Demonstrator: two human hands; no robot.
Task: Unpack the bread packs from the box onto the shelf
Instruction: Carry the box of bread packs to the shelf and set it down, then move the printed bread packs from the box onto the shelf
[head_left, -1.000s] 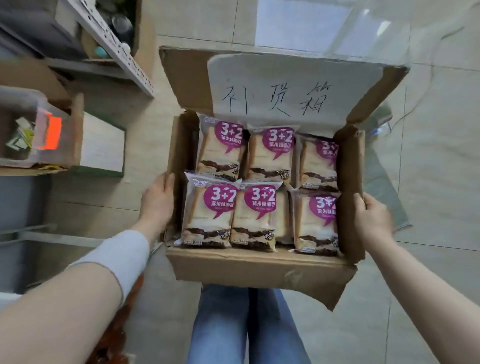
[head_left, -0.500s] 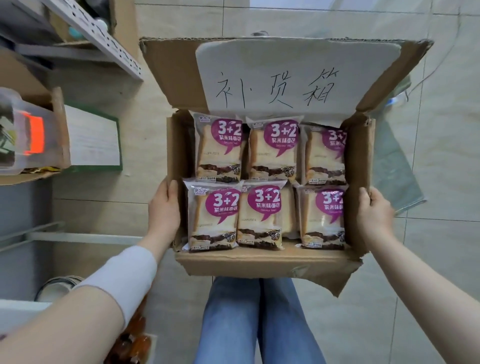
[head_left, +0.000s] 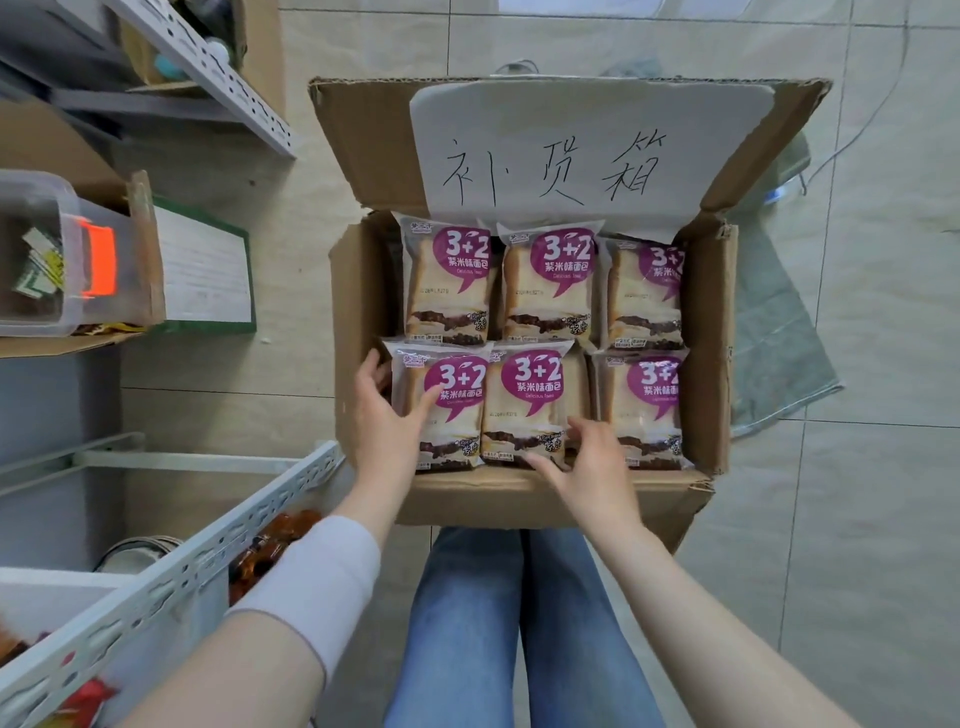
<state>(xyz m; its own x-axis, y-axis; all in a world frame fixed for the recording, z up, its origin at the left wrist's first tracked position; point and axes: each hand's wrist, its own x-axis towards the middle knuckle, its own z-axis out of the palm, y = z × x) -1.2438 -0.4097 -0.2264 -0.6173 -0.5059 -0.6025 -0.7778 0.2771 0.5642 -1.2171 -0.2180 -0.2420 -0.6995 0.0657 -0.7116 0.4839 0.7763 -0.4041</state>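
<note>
Head view gives us an open cardboard box (head_left: 363, 322) at the centre of the frame, its corrugated walls creased and its near lip torn at 5 o'clock. A white paper sheet (head_left: 587, 140) with black handwritten characters is stuck to the raised far flap at 12 o'clock. Inside we count six bread packs in two rows of three: glossy clear wrappers, each showing pale sliced bread with a dark filling band and a magenta speech-bubble label reading "3+2". The packs along the right wall are partly cut off by the cardboard, so their labels read only in part.

Our left hand (head_left: 384, 415) is spread wide at 9 o'clock of the near row, thumb lying on the face of the near-left bread pack (head_left: 441, 410) and fingers reaching around its left edge; it touches the pack but has not closed on it. Our right hand (head_left: 582, 462) is loosely curled with the fingers apart, fingertips at the lower edge of the near-middle bread pack (head_left: 530, 405); we cannot tell whether it has a real hold.

At 8 o'clock runs a perforated white metal shelf rail (head_left: 208, 551), with blurred amber-wrapped goods behind it. At 9 o'clock a clear plastic tub (head_left: 36, 249) with an orange latch sits on another carton. Blue jeans (head_left: 519, 623) fill 6 o'clock, over smooth beige floor tiles (head_left: 883, 467)
</note>
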